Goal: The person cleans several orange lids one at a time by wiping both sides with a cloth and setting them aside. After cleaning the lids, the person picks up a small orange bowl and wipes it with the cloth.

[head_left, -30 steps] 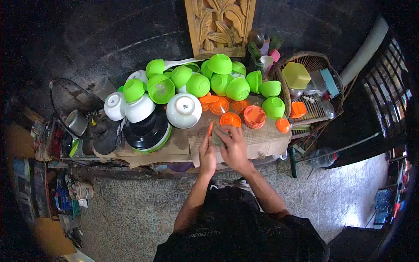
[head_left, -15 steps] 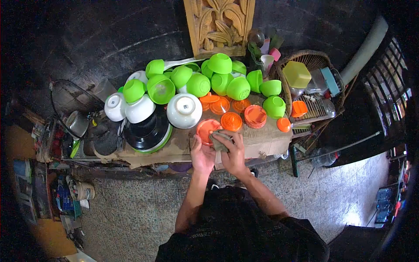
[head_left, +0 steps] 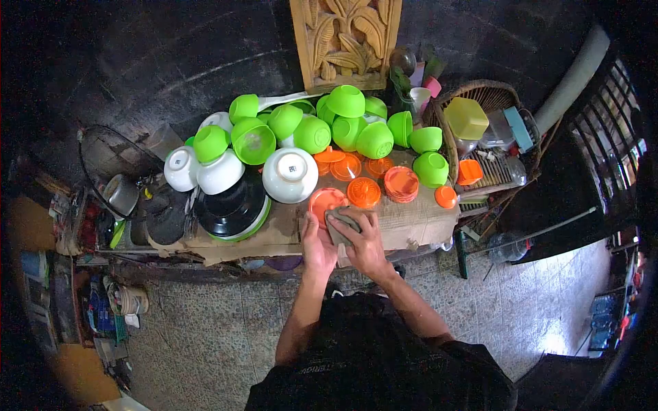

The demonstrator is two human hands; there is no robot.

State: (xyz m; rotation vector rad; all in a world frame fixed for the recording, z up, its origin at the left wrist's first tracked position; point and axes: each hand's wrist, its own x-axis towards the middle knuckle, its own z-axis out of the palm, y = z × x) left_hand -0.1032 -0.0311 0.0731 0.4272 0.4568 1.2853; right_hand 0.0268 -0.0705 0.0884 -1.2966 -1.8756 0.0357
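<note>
My left hand grips an orange lid by its near edge, thumb at the left side. Pressed against the lid's face is a grey-green cloth, bunched under the fingers of my right hand. Just beyond the hands lies a ribbed orange lid, and to its right a stack of orange lids. More orange lids rest farther back. An upturned white bowl stands left of the held lid.
Several green bowls are piled along the back of the cardboard-covered table. At left, white bowls rest by a black plate stack. A wicker basket of containers stands at right; a carved wooden panel leans behind.
My right hand and the cloth have shifted slightly down over the lid, and more of the cloth shows. My left hand still has the lid in nearly the same place.
</note>
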